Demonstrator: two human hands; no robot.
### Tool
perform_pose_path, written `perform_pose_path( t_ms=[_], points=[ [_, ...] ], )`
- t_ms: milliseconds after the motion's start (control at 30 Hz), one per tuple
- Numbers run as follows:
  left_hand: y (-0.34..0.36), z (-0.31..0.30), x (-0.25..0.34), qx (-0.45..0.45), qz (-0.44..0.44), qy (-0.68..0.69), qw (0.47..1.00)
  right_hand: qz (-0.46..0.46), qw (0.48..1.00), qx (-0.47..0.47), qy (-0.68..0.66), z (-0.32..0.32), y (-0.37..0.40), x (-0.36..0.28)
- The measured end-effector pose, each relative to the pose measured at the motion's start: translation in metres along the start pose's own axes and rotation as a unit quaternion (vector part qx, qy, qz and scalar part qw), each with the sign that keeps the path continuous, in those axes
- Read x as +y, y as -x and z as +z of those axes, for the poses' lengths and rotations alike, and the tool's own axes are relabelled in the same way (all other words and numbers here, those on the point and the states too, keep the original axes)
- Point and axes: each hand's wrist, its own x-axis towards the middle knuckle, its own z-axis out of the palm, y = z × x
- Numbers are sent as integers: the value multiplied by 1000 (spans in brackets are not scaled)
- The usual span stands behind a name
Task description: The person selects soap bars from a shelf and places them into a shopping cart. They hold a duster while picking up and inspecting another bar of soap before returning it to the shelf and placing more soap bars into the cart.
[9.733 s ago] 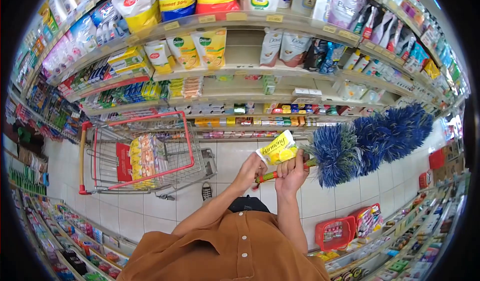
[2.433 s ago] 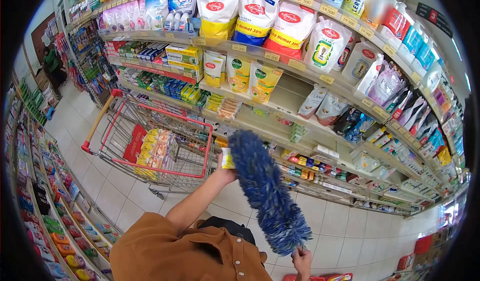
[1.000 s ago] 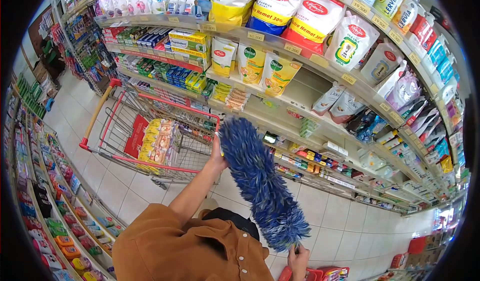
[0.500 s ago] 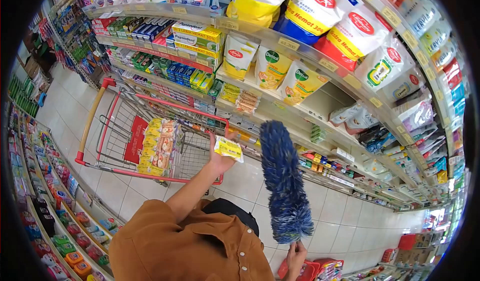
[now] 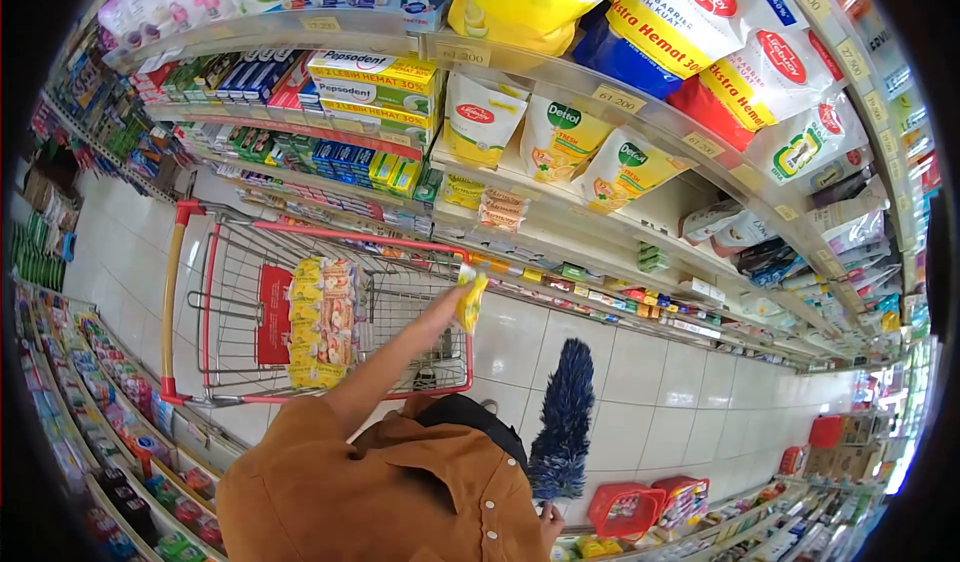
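Note:
My left hand (image 5: 452,302), stretched out over the right end of the shopping cart (image 5: 350,237), is closed on a small yellow plastic-wrapped packet (image 5: 471,307). The packet is turned edge-on, so its print cannot be read. Inside the cart lies a stack of yellow and peach wrapped packets (image 5: 325,324), against a red panel. Low in the view, my right hand (image 5: 550,524) grips the handle end of a fluffy dark blue duster (image 5: 564,422). The duster points upward over the tiled floor; most of the right hand's fingers are hidden.
A long shelf (image 5: 480,54) runs along the far side, with Pepsodent boxes (image 5: 375,92), Dettol pouches (image 5: 565,140) and Lifebuoy refill bags (image 5: 690,32). Below them sit yellow packs (image 5: 463,191) and peach packs (image 5: 503,209). Red baskets (image 5: 627,509) stand at the lower right. Another shelf lines the left.
My left hand has turned the packet from face-up to edge-on and moved slightly right. The duster has dropped lower and farther from the shelf, still in my right hand. The view has shifted.

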Motion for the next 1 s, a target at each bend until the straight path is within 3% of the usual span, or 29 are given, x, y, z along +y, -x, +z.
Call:
perform_pose_path(
  t_ms=[67,167,233,433,533,633,733,833,933,1000],
  points=[
    [-16,-23,25,1,43,-63,997,45,996,3,-71,13,29,10],
    [-32,-48,70,-8,158,-196,968,7,999,20,41,25,47,62],
    [-47,-61,92,20,204,-287,936,38,997,29,66,34,60,75],
    [-100,-82,142,130,288,-578,752,100,990,30,95,46,73,79],
    [-122,-87,148,101,291,-651,693,109,989,27,98,45,75,82],
    [-129,-80,162,42,242,-686,685,109,989,23,97,40,81,87],
    [-140,-78,166,39,180,-714,675,107,992,18,69,40,82,78],
    [-165,-90,159,17,227,-766,601,61,990,-35,119,30,73,64],
    [-158,-71,172,12,164,-798,580,47,994,17,96,36,77,53],
    [-157,-64,175,2,133,-789,600,38,993,4,116,33,75,50]
  ],
)
